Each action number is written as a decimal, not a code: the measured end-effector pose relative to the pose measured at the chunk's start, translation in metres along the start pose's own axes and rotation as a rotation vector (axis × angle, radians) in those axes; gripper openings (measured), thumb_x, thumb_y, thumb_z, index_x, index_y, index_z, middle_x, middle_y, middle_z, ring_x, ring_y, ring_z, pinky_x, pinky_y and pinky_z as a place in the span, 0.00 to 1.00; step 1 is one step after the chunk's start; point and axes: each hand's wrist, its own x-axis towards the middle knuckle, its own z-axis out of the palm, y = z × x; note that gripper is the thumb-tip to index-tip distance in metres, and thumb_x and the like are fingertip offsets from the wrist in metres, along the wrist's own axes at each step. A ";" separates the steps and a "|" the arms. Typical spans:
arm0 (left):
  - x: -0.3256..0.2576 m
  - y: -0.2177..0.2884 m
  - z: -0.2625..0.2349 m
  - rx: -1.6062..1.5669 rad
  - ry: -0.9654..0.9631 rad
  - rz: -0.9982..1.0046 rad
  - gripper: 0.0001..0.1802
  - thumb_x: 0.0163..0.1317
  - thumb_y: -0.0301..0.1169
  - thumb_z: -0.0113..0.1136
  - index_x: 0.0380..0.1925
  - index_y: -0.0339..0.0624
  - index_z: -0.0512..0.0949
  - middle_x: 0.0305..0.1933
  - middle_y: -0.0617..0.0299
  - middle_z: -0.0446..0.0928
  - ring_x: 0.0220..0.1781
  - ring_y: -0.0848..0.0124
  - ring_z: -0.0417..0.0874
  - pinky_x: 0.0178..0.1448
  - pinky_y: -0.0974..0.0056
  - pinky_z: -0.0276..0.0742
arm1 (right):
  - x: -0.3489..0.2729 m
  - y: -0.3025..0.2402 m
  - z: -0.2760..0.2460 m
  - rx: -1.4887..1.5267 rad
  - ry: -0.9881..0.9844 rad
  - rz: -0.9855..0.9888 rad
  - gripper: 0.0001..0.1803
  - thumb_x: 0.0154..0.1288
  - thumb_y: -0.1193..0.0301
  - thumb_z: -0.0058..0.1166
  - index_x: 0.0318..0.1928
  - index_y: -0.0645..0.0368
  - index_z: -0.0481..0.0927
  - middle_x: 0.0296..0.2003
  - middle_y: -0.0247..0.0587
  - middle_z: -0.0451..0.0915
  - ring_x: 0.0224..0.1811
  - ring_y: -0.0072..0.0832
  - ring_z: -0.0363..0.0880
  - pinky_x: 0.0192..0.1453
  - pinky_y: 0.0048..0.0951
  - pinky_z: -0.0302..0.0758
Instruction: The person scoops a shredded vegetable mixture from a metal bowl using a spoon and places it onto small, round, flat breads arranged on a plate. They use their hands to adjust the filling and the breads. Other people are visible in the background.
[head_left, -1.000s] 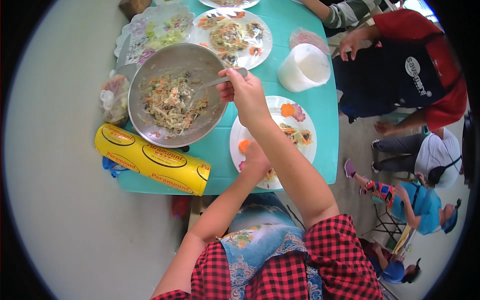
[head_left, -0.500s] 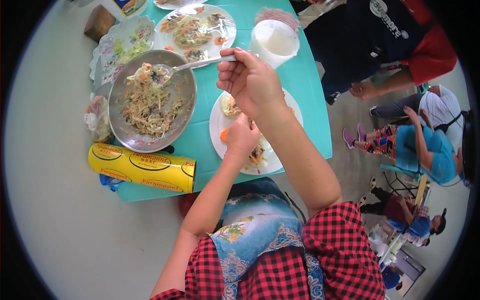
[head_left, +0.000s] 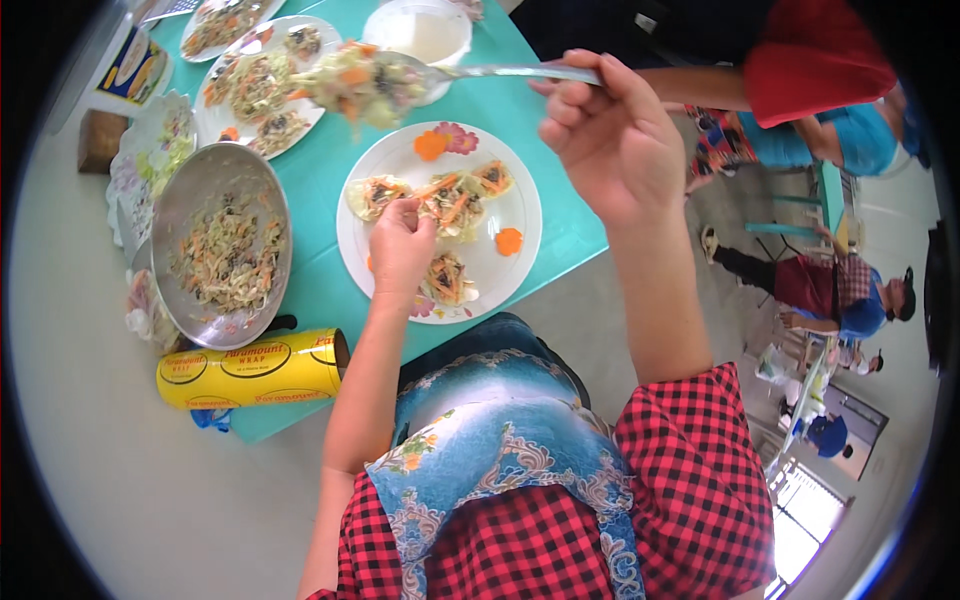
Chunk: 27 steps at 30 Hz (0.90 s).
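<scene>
My right hand (head_left: 620,140) is closed on the handle of a metal spoon (head_left: 515,71), raised above the table. A heap of shredded vegetable mix (head_left: 365,85) with carrot bits fills the spoon's bowl end. Below it is a white floral plate (head_left: 515,265) carrying several pale leaf cups (head_left: 447,280) of filling and flower-shaped carrot slices (head_left: 509,241). Over the plate's left side, my left hand (head_left: 400,250) has its fingers pinched at the middle portion; what they hold is hidden. A metal mixing bowl (head_left: 281,215) to the left contains more vegetable mix (head_left: 228,255).
A yellow wrap roll (head_left: 250,370) lies at the table's near left edge. Farther back are another filled plate (head_left: 318,120), a scalloped floral dish (head_left: 125,165), a white tub (head_left: 420,35) and a brown block (head_left: 101,140). A co-worker's red sleeve (head_left: 820,65) is at upper right.
The loaded spoon has risen out of the metal bowl and moved right, toward the plate. My view has shifted, showing more of the plate. My left hand remains at the plate's food.
</scene>
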 end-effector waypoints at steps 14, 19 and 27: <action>0.008 0.011 -0.015 -0.033 -0.068 -0.102 0.18 0.54 0.25 0.55 0.44 0.27 0.72 0.32 0.55 0.79 0.28 0.74 0.79 0.33 0.71 0.76 | -0.112 0.013 -0.087 -0.037 0.483 0.019 0.13 0.67 0.66 0.43 0.39 0.63 0.74 0.25 0.39 0.76 0.27 0.27 0.73 0.35 0.31 0.73; 0.007 0.012 -0.018 -0.025 -0.073 -0.069 0.18 0.54 0.25 0.55 0.45 0.26 0.71 0.33 0.54 0.79 0.30 0.74 0.79 0.32 0.70 0.76 | -0.130 0.037 -0.108 -0.105 0.595 0.054 0.12 0.66 0.66 0.44 0.39 0.63 0.75 0.25 0.38 0.77 0.26 0.25 0.74 0.33 0.29 0.74; 0.005 0.015 -0.019 -0.053 -0.083 -0.108 0.19 0.55 0.25 0.55 0.47 0.27 0.70 0.35 0.58 0.77 0.29 0.76 0.75 0.33 0.72 0.73 | -0.134 0.060 -0.115 -0.279 0.679 0.016 0.13 0.67 0.66 0.44 0.39 0.63 0.76 0.25 0.38 0.77 0.26 0.23 0.74 0.32 0.26 0.74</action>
